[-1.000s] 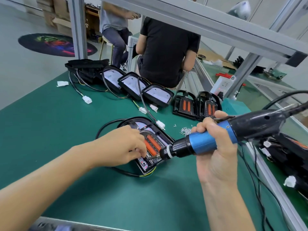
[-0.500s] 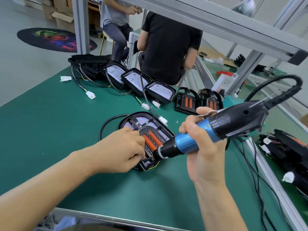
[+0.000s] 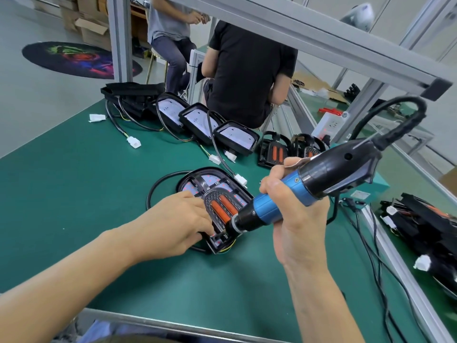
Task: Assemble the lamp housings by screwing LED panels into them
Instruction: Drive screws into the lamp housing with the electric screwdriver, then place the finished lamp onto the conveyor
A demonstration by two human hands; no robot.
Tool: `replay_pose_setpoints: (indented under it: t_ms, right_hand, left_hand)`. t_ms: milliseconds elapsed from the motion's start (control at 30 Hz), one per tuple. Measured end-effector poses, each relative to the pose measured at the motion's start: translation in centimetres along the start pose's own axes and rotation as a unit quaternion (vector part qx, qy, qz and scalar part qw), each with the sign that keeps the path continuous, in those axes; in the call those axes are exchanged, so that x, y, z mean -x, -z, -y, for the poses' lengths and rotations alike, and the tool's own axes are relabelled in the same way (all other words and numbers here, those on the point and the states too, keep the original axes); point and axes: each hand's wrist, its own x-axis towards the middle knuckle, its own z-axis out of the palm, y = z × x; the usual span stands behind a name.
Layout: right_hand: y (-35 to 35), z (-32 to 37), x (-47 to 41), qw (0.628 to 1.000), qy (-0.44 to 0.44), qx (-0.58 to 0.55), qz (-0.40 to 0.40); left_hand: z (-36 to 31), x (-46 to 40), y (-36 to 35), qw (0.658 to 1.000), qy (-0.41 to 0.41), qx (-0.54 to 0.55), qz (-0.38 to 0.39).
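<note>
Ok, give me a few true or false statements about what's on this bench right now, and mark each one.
1. The right hand holds a blue and black electric screwdriver. True.
2. The screwdriver's tip is at the far end of the lamp housing. False: it is at the near end.
3. The left hand rests on the housing. True.
4. The bench mat is red. False: it is green.

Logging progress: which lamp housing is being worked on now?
The housing nearest the person, alone in front of the back row: the left hand steadies it, and the right hand puts the blue screwdriver to it.
</note>
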Motion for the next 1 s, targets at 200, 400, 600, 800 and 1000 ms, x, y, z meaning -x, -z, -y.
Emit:
replay_pose_setpoints:
  t_ms: [200,400,600,800,1000]
  right_hand:
    - [0.0,0.2,-0.1,1.000,0.005,0.027,0.007]
    - [0.0,0.2,0.0,1.000,0.001,0.023,0.016]
    - [0.4,0.4,0.0,0.999,0.026,0.013,0.029]
    - [3.4,3.2,-1.8,0.990,0.106,-0.040,-0.085]
    - [9.6,5.6,-4.4,0.961,0.102,-0.001,-0.255]
  left_hand:
    - [0.2,0.1,-0.2,1.000,-0.011,-0.002,-0.016]
    - [0.3,0.1,-0.2,1.000,-0.007,0.003,-0.010]
    - [0.4,0.2,-0.3,1.000,-0.012,0.005,-0.015]
    - [0.5,0.4,-0.8,0.999,-0.009,0.019,-0.035]
    - [0.3,1.0,-1.9,0.996,-0.012,0.028,-0.079]
